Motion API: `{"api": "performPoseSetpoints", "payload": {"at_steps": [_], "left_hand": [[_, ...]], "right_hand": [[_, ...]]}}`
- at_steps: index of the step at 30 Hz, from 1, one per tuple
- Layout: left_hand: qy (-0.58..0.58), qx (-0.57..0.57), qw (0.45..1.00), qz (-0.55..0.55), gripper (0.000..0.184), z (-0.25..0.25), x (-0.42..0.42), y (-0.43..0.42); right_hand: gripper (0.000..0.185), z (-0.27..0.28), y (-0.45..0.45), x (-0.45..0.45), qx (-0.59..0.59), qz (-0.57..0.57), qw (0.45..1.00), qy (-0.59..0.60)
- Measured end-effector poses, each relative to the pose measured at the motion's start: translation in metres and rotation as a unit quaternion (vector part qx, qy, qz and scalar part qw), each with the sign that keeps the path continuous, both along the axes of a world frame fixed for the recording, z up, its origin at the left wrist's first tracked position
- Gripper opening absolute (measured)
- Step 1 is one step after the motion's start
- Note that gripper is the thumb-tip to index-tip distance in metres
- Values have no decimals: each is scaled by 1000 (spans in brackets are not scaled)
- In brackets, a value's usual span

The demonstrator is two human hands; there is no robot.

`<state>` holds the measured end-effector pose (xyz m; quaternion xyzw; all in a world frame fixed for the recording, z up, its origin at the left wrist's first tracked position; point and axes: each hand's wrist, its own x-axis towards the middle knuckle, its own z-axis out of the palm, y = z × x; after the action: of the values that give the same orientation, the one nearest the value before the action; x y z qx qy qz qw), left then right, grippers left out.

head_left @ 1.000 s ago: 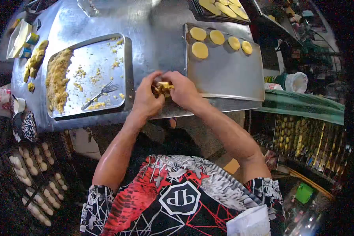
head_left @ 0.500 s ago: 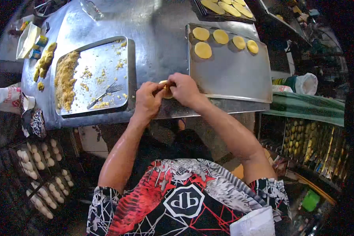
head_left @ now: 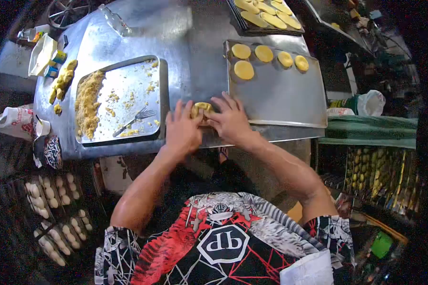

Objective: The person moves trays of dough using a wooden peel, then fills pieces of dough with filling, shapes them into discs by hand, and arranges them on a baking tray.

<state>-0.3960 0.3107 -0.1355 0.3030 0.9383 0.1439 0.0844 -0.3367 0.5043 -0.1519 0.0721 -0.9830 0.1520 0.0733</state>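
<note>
A small round piece of yellow dough (head_left: 202, 108) lies on the metal table between my two hands, near the front edge. My left hand (head_left: 183, 129) is at its left side, fingers spread and thumb touching the dough. From the right, my right hand (head_left: 230, 121) also touches it with the thumb, its other fingers stretched out and apart. Part of the dough is hidden behind the thumbs. Right of my hands, a flat baking tray (head_left: 280, 97) bears several yellow dough discs (head_left: 244, 70) along its far side.
On the left, a tray (head_left: 163, 90) holds crumbly filling (head_left: 88, 107) and a fork (head_left: 135, 121). Beyond it are a lump of dough (head_left: 64, 80) and a white container (head_left: 42, 57). Flattened dough ovals (head_left: 273, 20) sit on stacked trays at the far right. Racks of dough pieces (head_left: 62, 237) stand below left.
My hands were closed together around the dough; now their fingers are spread, and the dough lies on the table under the thumbs. The view has shifted slightly.
</note>
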Motion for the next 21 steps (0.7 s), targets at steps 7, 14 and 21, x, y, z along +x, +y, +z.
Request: {"api": "performPoseSetpoints", "payload": {"at_steps": [7,14,21], "left_hand": [[-146,233,955,111,34,-15,-17,2],[-143,363,920,30,46,-12,-4,64],[-107,346,929,73,45,-19,-14,88]], "right_hand": [[42,19,-18,-18,-240,-114,953,-147],[39,19,45,16,-376,-140,911,-91],[64,-15,99,13,57,-60,995,-49]]}}
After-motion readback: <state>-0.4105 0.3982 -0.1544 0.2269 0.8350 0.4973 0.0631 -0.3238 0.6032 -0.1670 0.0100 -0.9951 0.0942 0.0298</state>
